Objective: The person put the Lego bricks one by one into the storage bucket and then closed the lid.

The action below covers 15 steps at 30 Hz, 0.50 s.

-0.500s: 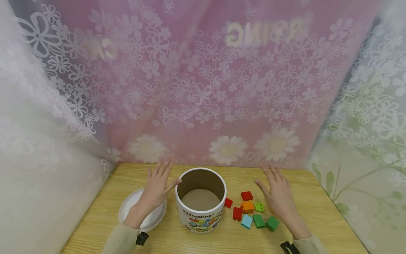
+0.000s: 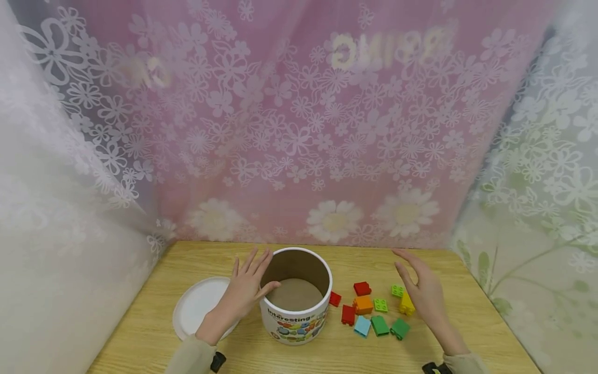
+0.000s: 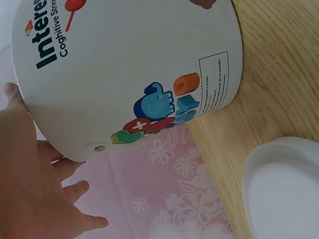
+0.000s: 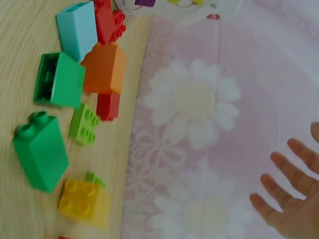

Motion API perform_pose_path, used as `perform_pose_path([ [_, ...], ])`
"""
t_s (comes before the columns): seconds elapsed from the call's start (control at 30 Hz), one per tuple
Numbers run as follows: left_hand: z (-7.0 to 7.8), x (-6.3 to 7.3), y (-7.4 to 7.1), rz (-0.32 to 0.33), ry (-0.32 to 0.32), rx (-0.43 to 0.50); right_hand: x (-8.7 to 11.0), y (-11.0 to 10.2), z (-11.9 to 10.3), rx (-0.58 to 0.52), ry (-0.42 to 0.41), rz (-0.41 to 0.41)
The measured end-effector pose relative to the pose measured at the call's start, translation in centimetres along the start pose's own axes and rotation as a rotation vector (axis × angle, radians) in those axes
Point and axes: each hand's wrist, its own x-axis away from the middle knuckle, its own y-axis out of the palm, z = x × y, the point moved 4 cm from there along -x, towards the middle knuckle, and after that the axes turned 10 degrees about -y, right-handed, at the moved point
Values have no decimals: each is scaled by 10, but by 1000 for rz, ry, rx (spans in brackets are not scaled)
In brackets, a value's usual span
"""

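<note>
A white round bucket with printed pictures and lettering stands on the table, its top uncovered and its visible floor bare. My left hand is at the bucket's left rim, fingers spread, thumb reaching over the edge; the left wrist view shows its fingers right by the rim. My right hand hovers, fingers extended and holding nothing, over the right end of several toy building bricks. Nearest it are a yellow brick and a light green brick. An orange brick, a light blue brick and green bricks lie farther left.
A white round lid lies left of the bucket, partly behind my left forearm. Red bricks lie between the bucket and the other bricks. A pink flowered curtain hangs along the table's back edge, with pale curtains at both sides.
My left hand has moved right, up to the bucket's rim. My right hand has shifted right and turned, uncovering the yellow brick and a light green one.
</note>
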Motion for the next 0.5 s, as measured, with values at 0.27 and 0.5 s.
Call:
perform_pose_path([
  [0.27,1,2,0,-12,-1,13,11,-9,29,-102,19,-6],
  [0.5,0,2,3,-24,-33,32,27,-16,58,-160,78,-36],
])
